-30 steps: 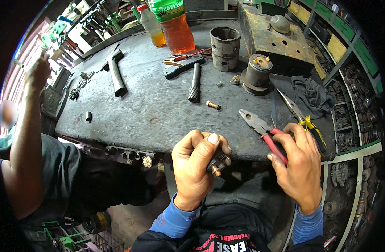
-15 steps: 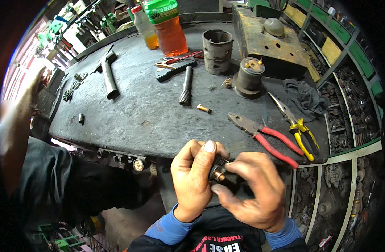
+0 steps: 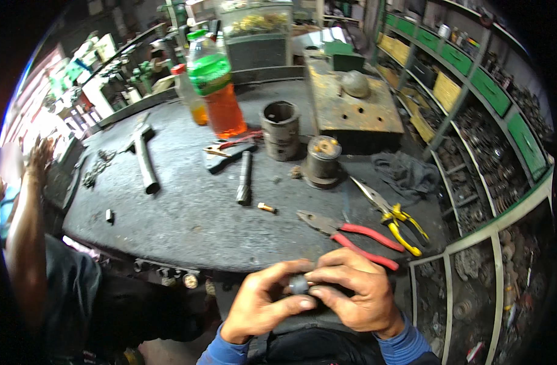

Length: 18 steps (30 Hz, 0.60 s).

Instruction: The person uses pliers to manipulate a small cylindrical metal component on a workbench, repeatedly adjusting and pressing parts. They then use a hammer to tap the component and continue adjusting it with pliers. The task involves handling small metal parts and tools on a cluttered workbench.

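In front of my body, just off the bench's near edge, both hands hold a small dark part with a round grey end (image 3: 299,285). My left hand (image 3: 261,302) grips it from the left, with the thumb below and fingers above. The fingertips of my right hand (image 3: 359,293) pinch it from the other side. Fingers hide most of its shape. Closest to my hands on the bench lie red-handled pliers (image 3: 351,237). Beyond them is a small copper-coloured bolt (image 3: 267,208).
Yellow-handled long-nose pliers (image 3: 393,217), a fluted steel cutter (image 3: 244,179), a hammer (image 3: 145,161), a metal cup (image 3: 281,131), a cylindrical metal part (image 3: 323,163) and a bottle of red liquid (image 3: 224,109) stand or lie on the bench (image 3: 187,225). At left is another person's arm (image 3: 28,225).
My view has tipped up, so the bench sits lower. The held part has been turned: its copper-coloured stud faced me before, now a grey round end shows. My right fingers have closed onto it.
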{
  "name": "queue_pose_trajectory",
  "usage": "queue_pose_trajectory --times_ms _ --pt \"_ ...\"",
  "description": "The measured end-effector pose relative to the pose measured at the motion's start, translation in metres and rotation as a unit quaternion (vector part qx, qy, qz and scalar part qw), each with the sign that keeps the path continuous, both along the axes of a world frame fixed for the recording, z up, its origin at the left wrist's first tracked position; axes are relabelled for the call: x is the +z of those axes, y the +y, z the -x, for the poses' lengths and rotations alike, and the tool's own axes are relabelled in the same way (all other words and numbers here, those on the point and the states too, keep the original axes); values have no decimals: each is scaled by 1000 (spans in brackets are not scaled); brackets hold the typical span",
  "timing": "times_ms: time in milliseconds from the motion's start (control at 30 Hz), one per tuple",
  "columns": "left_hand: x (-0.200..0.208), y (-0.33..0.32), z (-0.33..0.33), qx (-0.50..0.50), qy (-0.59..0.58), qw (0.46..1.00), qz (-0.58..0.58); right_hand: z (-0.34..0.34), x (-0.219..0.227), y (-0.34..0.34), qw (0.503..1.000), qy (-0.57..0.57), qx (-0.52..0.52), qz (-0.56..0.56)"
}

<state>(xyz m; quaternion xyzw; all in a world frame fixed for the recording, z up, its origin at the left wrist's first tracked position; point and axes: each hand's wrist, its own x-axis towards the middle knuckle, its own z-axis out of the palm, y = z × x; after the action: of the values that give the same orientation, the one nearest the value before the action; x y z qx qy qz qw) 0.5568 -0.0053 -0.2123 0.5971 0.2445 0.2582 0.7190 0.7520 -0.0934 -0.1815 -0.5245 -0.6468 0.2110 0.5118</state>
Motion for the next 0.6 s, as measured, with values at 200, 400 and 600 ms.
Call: queue_pose_trajectory --times_ms 200,400,600 --pt "3 19 1 59 -157 985 38 -20 16 -3 993 -84 -74 -38" --pt "-5 24 -8 137 -81 973 -167 -33 20 -13 978 -110 -177 13" --pt "-6 29 -23 230 81 909 -340 -16 14 -6 925 -314 -206 53"
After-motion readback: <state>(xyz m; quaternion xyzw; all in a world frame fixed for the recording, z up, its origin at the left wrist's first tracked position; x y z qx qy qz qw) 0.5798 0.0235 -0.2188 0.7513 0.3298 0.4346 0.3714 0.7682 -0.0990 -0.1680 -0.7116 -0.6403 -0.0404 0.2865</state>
